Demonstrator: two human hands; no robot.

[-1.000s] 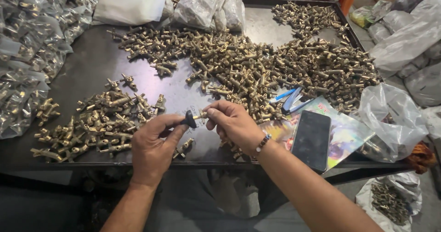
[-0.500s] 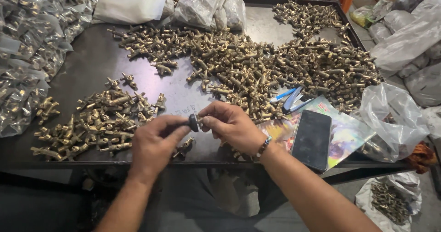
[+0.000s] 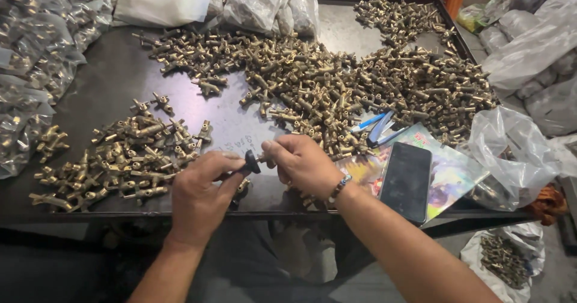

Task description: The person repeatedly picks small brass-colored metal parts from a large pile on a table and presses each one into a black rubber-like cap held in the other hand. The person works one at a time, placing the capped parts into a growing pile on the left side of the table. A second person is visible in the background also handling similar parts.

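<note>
- left hand [image 3: 201, 192] pinches a small black knob [image 3: 250, 161] between thumb and fingers, near edge of the dark metal tray [image 3: 114, 75], centre.
- right hand [image 3: 300, 163] is closed around a small brass fitting [image 3: 262, 157], only its tip shows; it touches the knob. beaded bracelet [image 3: 340, 188] on that wrist.
- packages: clear plastic bags of brass parts [image 3: 30, 63] stacked along the left edge, too crumpled to count; contents only half visible through glare.
- one white bag [image 3: 165, 0] far left of centre; two or three greyish clear bags [image 3: 264, 3] beside it, tops cut off by the frame.
- more pale bags [image 3: 529, 45] far right, off the tray, contents unclear.
- one crumpled clear bag [image 3: 511, 159] on the right near the tray edge, partly over an orange cloth [image 3: 547, 201].
- one bag of brass parts [image 3: 502, 258] down near right, below the tray.
- one glossy colourful printed sheet [image 3: 454, 171] near right, print too small to make out.
- one black phone [image 3: 407, 181] lying on that sheet, screen dark.
- blue and white tool handles [image 3: 375, 126], maybe two or three, just beyond the sheet, partly buried.
- large pile of brass fittings [image 3: 336, 81] across the far and right tray, uncountable.
- smaller pile of brass fittings [image 3: 123, 159] near left, just beside the left hand, uncountable.
</note>
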